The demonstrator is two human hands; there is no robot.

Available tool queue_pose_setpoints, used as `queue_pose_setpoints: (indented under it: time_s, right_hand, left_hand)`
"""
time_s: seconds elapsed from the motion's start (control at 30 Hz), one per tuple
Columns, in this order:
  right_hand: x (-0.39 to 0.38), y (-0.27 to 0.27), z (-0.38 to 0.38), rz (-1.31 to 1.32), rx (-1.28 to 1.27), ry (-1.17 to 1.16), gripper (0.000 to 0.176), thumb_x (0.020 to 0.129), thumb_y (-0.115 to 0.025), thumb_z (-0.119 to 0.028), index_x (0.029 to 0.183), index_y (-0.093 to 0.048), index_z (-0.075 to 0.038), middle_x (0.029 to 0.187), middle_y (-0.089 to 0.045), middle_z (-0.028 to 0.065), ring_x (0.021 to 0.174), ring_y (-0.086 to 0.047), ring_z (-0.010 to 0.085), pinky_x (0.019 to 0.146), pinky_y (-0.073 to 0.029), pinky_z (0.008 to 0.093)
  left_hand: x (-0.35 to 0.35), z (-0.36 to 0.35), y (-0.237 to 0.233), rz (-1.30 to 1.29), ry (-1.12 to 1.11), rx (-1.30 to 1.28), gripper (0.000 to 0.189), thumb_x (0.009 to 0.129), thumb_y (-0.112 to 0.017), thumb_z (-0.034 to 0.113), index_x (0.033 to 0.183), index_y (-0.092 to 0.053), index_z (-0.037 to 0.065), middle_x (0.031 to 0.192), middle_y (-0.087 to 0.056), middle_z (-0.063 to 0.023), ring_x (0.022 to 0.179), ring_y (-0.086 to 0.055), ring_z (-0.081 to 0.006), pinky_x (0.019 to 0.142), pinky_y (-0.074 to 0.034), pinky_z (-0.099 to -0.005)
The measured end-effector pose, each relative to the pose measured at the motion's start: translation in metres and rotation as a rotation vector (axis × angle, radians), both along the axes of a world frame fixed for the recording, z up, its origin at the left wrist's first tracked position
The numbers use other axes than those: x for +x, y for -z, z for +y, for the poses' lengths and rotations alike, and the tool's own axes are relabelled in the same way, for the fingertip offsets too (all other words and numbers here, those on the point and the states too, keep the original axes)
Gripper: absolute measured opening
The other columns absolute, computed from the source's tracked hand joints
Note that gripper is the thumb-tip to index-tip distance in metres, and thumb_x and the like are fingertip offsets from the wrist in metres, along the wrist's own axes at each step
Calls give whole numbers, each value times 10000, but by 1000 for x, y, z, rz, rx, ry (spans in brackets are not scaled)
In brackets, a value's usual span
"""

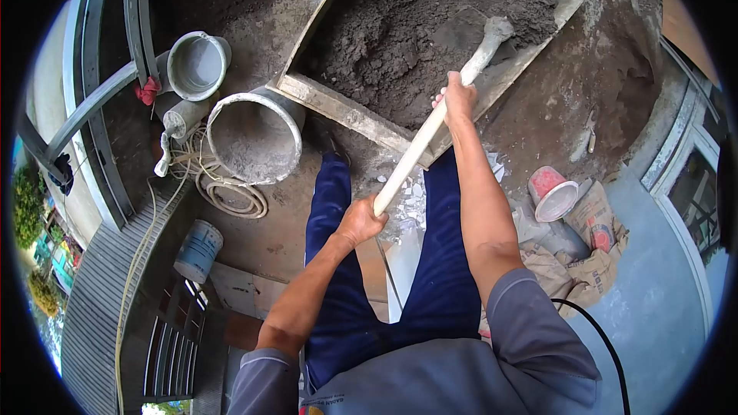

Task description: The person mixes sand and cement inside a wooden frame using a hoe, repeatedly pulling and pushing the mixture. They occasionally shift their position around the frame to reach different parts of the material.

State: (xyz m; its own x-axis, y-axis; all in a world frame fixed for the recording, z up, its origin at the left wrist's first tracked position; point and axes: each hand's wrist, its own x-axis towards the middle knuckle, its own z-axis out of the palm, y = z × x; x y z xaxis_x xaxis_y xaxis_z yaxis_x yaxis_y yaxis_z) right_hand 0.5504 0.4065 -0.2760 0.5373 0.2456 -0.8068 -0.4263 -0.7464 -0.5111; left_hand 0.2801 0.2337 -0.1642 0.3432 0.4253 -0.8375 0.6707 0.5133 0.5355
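My left hand [361, 220] is wrapped round the lower end of a pale hoe handle [419, 146], close to my knees. Farther up the same handle, my right hand [460, 98] grips it with closed fingers. The hoe's crusted head [498, 28] lies over wet grey mortar [369, 46], its blade mostly hidden by the mix. This mortar fills much of a wooden mixing trough [346, 111], whose near corner reaches my legs.
Left of the trough stand a large crusted bucket [255, 138], a smaller bucket [198, 67] and a coiled hose [231, 194]. A white-blue pail [198, 250] is lower left. At right, a red bucket [553, 194] rests by crumpled cement sacks [592, 269]. Broken tile pieces [407, 204] litter the ground.
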Motion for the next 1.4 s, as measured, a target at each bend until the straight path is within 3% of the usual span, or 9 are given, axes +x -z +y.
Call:
queue_pose_setpoints:
  time_s: [0.27,0.47,0.67,0.83,0.9,1.03,1.13,1.2,1.4]
  right_hand:
    - [-20,45,-35,419,-210,54,284,933,-664,-242,989,-510,-10,722,-525,95,533,-547,246,482,-524,470]
    - [-8,59,-31,720,-149,219,279,929,-672,-228,868,-446,-77,659,-442,56,513,-481,244,517,-488,455]
    - [-55,-63,-7,669,-12,440,312,907,-712,-263,818,-449,-122,662,-456,27,544,-479,205,550,-490,403]
    - [-181,-129,-17,628,222,460,217,962,-657,-180,1001,-515,-21,751,-529,69,579,-560,234,598,-552,458]
    - [-193,-132,-16,556,241,312,200,963,-654,-154,989,-509,-18,747,-540,71,552,-564,226,565,-553,432]
    - [-100,-160,31,295,363,184,237,959,-684,-175,929,-492,-40,690,-535,50,511,-539,165,467,-507,360]
    - [-5,-158,95,159,352,32,241,954,-671,-168,998,-515,12,674,-507,45,479,-503,142,417,-464,329]
    - [40,-127,131,157,325,-93,354,926,-757,-250,994,-464,-63,675,-464,17,542,-483,135,476,-444,325]
    - [46,13,133,285,85,-294,310,930,-714,-231,981,-524,8,724,-528,76,544,-560,191,483,-535,380]
  left_hand:
    - [34,79,-149,232,186,-60,346,836,-694,144,1073,-568,-74,825,-685,-359,844,-708,-523,819,-569,-566]
    - [71,147,-193,276,284,-36,345,866,-670,148,1089,-561,-92,780,-680,-346,815,-708,-520,805,-567,-574]
    - [8,179,-281,299,474,22,368,856,-704,200,1104,-550,-24,807,-703,-316,813,-721,-494,823,-578,-554]
    - [-221,93,-193,426,389,130,307,778,-717,154,1023,-580,29,897,-679,-263,903,-669,-478,790,-529,-535]
    - [-234,69,-157,334,284,86,301,778,-716,143,1018,-576,29,895,-676,-266,912,-667,-488,795,-531,-533]
    - [-128,44,-110,122,146,166,323,798,-710,165,1074,-593,44,920,-690,-264,927,-674,-487,797,-528,-546]
    - [-9,75,-104,-192,-47,113,319,852,-768,202,1029,-586,8,780,-657,-207,719,-690,-383,692,-535,-466]
    - [49,94,-100,-281,-143,114,401,869,-791,242,1116,-625,-27,800,-664,-155,739,-667,-224,723,-538,-409]
    - [107,128,-103,-42,-266,-142,403,924,-728,246,1120,-601,-83,766,-654,-158,724,-692,-226,693,-551,-407]
